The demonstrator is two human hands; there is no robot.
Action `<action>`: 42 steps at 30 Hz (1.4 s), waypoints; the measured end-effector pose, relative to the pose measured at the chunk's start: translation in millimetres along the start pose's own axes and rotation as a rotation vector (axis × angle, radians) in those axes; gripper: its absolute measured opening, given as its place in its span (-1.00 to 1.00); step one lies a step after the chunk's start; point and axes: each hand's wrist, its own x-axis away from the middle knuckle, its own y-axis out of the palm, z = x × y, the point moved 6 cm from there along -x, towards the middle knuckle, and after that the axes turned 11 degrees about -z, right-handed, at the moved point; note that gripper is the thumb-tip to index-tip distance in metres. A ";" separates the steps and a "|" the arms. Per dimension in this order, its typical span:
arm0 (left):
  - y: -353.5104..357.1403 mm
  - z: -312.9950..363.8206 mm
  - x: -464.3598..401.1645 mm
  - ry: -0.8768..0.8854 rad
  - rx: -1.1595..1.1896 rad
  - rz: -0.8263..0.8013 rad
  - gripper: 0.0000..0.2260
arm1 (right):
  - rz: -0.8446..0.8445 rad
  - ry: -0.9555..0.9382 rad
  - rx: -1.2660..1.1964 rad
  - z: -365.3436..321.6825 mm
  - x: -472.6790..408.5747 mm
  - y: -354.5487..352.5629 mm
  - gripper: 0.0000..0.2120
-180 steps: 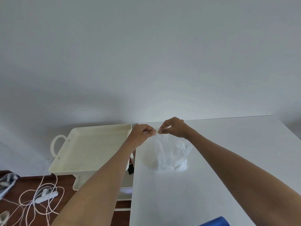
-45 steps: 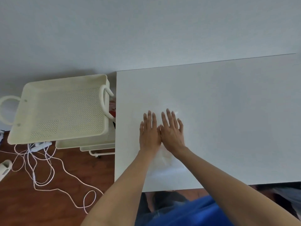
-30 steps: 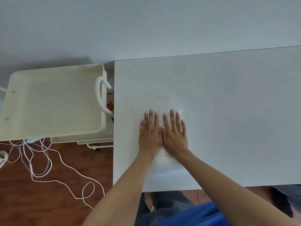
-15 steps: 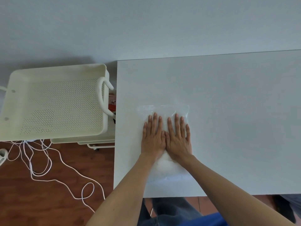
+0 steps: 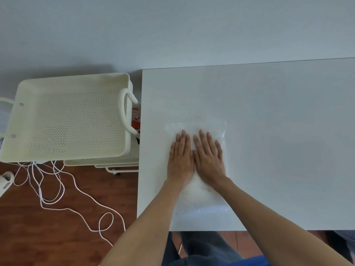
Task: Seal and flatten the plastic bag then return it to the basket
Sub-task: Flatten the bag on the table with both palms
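Observation:
A clear plastic bag (image 5: 199, 196) lies flat on the white table (image 5: 269, 131), near its left front corner. My left hand (image 5: 180, 160) and my right hand (image 5: 208, 160) rest palm down on the bag, side by side and touching, fingers stretched toward the bag's far edge. Neither hand grips anything. The bag's middle is hidden under both palms; its far strip and near end show. The cream perforated basket (image 5: 23, 120), the top tray of a cart, stands left of the table with nothing in it.
The cart's white loop handle (image 5: 124, 110) sits close to the table's left edge, with a red and white item (image 5: 135, 120) on a lower tray beneath it. White cables (image 5: 57, 194) lie tangled on the wooden floor. A white wall runs behind the table.
Six seconds ago both hands pinched the bag's top edge in the air. Since then the bag lies flat and my palms press on it, sliding slightly toward me over the last second.

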 end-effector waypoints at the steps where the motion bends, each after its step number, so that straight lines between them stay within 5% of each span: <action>1: 2.7 -1.1 0.3 -0.009 -0.034 -0.002 -0.46 | -0.017 0.002 0.026 3.0 -0.3 4.9 -0.46; 21: -5.8 -3.3 -19.9 0.031 0.000 0.041 -0.48 | 0.070 -0.074 -0.112 1.1 -17.4 -13.0 -0.50; 38: -20.6 -39.9 -9.9 -0.063 0.007 0.072 -0.43 | 0.061 0.122 0.040 56.1 -17.0 -12.0 -0.34; 42: -39.9 -37.4 -3.2 -0.024 0.097 0.151 -0.56 | 0.059 0.158 0.003 52.8 -10.8 -20.3 -0.34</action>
